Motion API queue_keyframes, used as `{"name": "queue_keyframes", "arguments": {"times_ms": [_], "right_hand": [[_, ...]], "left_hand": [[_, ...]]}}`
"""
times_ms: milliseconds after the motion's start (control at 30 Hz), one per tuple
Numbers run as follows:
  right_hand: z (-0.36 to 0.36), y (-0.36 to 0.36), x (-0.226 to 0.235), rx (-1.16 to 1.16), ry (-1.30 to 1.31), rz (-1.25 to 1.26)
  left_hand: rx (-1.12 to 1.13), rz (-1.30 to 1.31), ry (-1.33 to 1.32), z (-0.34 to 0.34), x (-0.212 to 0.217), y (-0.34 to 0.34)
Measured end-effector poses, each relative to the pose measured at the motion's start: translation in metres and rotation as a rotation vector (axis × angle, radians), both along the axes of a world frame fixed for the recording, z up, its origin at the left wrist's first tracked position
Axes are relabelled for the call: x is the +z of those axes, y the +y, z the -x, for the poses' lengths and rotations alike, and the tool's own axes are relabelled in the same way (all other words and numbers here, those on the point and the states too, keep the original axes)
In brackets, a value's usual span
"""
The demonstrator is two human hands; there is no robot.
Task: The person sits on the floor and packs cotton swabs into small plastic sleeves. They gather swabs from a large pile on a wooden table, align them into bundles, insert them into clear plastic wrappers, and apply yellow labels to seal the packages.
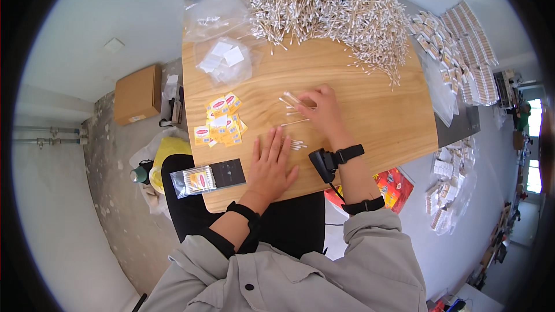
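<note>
My left hand (270, 166) lies flat on the wooden table (376, 115), its fingers stretched out. Beside its fingertips a small row of cotton swabs (297, 144) shows, partly covered by the hand. My right hand (321, 112) is closed, thumb and fingers pinching a few cotton swabs (291, 98) just above the table; the exact grip is partly hidden. A single swab (296, 122) lies slantwise between the two hands. Left of them, yellow printed cards (222, 120) are scattered in a loose heap. At the far side spreads a large pile of cotton swabs (324, 6).
A clear bag with white cards (225, 60) sits at the far left. A filled swab packet (199, 181) rests on a black holder (228, 172) at the near left edge. Packed swabs (468, 52) are stacked beyond the right edge; a cardboard box (137, 93) stands on the floor.
</note>
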State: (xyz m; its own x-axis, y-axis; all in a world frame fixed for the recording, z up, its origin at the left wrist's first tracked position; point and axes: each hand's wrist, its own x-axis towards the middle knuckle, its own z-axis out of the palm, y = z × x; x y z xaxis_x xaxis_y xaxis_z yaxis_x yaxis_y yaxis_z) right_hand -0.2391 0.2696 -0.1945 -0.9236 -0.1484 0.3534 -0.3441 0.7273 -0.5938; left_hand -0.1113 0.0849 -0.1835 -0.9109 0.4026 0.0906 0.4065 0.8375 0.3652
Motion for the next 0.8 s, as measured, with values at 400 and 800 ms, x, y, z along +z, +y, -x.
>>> {"name": "queue_keyframes", "arguments": {"times_ms": [400, 800], "right_hand": [[-0.009, 0.002, 0.013, 0.008, -0.33, 0.26], [-0.044, 0.007, 0.01, 0.002, -0.273, 0.312]], "left_hand": [[-0.005, 0.012, 0.004, 0.001, 0.002, -0.001], [0.003, -0.01, 0.004, 0.0, 0.0, -0.002]]}}
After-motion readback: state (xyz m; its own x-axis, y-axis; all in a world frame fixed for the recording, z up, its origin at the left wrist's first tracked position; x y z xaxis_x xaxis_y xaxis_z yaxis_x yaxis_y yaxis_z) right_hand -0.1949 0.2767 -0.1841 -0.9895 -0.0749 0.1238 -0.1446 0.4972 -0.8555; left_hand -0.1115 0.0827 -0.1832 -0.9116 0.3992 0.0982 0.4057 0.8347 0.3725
